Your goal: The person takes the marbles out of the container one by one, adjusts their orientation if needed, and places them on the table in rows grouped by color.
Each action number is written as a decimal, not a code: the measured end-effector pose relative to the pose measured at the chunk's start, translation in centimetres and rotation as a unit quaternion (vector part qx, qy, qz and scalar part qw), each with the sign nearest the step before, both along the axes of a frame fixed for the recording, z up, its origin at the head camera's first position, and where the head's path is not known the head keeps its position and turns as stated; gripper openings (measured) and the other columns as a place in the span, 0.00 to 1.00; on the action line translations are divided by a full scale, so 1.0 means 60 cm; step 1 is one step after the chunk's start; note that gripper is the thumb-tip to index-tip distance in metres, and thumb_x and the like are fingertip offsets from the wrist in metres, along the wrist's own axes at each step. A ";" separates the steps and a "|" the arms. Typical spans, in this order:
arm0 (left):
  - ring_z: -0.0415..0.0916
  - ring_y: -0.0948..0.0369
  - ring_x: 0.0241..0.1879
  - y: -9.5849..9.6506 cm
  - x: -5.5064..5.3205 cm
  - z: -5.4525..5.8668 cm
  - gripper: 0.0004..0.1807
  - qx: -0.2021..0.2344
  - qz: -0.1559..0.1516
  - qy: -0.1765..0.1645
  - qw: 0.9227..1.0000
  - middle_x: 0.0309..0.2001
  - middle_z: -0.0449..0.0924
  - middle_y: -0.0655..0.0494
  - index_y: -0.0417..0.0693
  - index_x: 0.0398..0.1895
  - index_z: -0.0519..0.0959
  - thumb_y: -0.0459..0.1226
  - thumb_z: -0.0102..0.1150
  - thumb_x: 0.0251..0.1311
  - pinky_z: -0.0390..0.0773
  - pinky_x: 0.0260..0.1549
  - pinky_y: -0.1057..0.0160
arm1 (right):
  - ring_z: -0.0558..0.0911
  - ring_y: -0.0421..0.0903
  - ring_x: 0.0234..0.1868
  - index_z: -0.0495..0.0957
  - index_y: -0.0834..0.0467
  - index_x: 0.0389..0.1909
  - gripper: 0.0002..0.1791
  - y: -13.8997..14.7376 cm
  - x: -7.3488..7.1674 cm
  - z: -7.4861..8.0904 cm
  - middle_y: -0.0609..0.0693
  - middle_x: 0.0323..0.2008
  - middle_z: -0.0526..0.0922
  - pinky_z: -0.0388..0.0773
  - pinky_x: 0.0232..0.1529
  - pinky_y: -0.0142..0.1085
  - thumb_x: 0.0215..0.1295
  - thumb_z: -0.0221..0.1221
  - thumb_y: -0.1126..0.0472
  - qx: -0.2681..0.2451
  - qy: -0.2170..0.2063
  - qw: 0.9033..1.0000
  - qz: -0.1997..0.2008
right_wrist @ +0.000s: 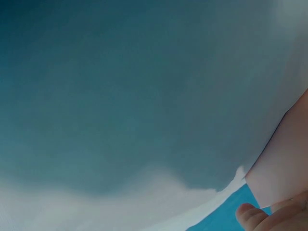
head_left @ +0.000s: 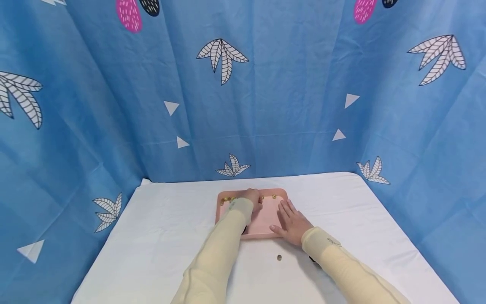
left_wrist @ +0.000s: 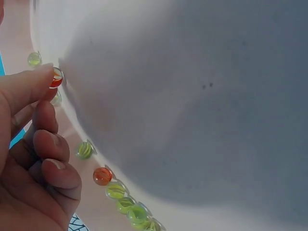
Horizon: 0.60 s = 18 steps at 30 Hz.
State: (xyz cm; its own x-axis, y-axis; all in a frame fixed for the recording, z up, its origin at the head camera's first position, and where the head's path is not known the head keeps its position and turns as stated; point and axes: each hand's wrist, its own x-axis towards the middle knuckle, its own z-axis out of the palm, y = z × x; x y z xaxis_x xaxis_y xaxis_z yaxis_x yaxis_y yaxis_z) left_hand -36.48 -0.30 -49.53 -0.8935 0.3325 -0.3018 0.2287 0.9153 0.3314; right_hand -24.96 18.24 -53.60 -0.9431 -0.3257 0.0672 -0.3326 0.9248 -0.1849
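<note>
Between thumb and forefinger my left hand (left_wrist: 43, 139) pinches a clear marble (left_wrist: 57, 77) with a red and orange swirl. This hand reaches over the far part of a shallow pink tray (head_left: 265, 217), and its sleeve covers some of the tray. Green and yellow swirled marbles (left_wrist: 84, 149) and an orange marble (left_wrist: 102, 176) lie along the tray's edge in the left wrist view. My right hand (head_left: 295, 226) rests with straight, spread fingers at the tray's near right edge. In the right wrist view, its fingers (right_wrist: 250, 215) show beside the tray's outer wall.
A single marble (head_left: 279, 257) lies on the white-covered table (head_left: 171, 236) in front of the tray. Several marbles (head_left: 226, 199) sit at the tray's far left corner, and another (head_left: 274, 196) near its far right. A blue patterned curtain (head_left: 288, 105) surrounds the table.
</note>
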 end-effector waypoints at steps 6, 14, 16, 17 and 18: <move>0.75 0.60 0.30 0.001 0.006 0.001 0.04 0.001 -0.012 0.001 1.000 0.29 0.78 0.62 0.58 0.28 0.80 0.40 0.66 0.59 0.76 0.30 0.62 | 0.42 0.55 0.75 0.50 0.64 0.74 0.54 0.000 0.003 0.006 0.58 0.75 0.47 0.59 0.67 0.55 0.63 0.35 0.24 0.014 -0.005 1.000 -0.007; 0.75 0.63 0.27 -0.001 0.003 0.000 0.05 -0.012 -0.055 0.038 0.998 0.24 0.78 0.64 0.54 0.25 0.83 0.39 0.69 0.56 0.76 0.27 0.64 | 0.41 0.55 0.75 0.49 0.63 0.74 0.54 -0.006 0.010 0.015 0.58 0.75 0.46 0.58 0.67 0.57 0.63 0.37 0.24 0.007 -0.024 1.000 -0.010; 0.74 0.63 0.26 -0.002 0.001 0.001 0.06 -0.014 -0.061 0.045 0.997 0.24 0.78 0.63 0.54 0.23 0.82 0.39 0.69 0.55 0.76 0.26 0.64 | 0.40 0.54 0.76 0.48 0.63 0.75 0.54 -0.005 0.010 0.015 0.58 0.76 0.45 0.58 0.67 0.57 0.63 0.36 0.24 0.009 -0.024 1.000 -0.012; 0.74 0.63 0.27 -0.003 0.001 0.004 0.06 -0.013 -0.060 0.045 0.997 0.24 0.78 0.63 0.54 0.23 0.82 0.39 0.69 0.55 0.76 0.26 0.64 | 0.40 0.54 0.76 0.48 0.63 0.75 0.54 -0.005 0.010 0.015 0.57 0.76 0.45 0.57 0.67 0.57 0.63 0.35 0.23 0.011 -0.026 1.000 -0.013; 0.74 0.63 0.27 -0.005 0.000 0.007 0.07 -0.016 -0.060 0.045 0.997 0.25 0.78 0.63 0.54 0.23 0.81 0.39 0.69 0.55 0.76 0.26 0.64 | 0.39 0.53 0.76 0.48 0.62 0.75 0.55 -0.004 0.010 0.014 0.57 0.76 0.45 0.57 0.67 0.57 0.63 0.35 0.23 0.008 -0.025 1.000 -0.014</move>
State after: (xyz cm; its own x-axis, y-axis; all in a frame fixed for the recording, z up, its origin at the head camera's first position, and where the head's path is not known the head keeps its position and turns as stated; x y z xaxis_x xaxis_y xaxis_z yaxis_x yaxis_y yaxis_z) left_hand -36.46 -0.58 -49.11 -0.8719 0.4299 -0.2346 0.3642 0.8894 0.2763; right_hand -24.35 17.99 -52.76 -0.9538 -0.3001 0.0146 -0.2975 0.9364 -0.1860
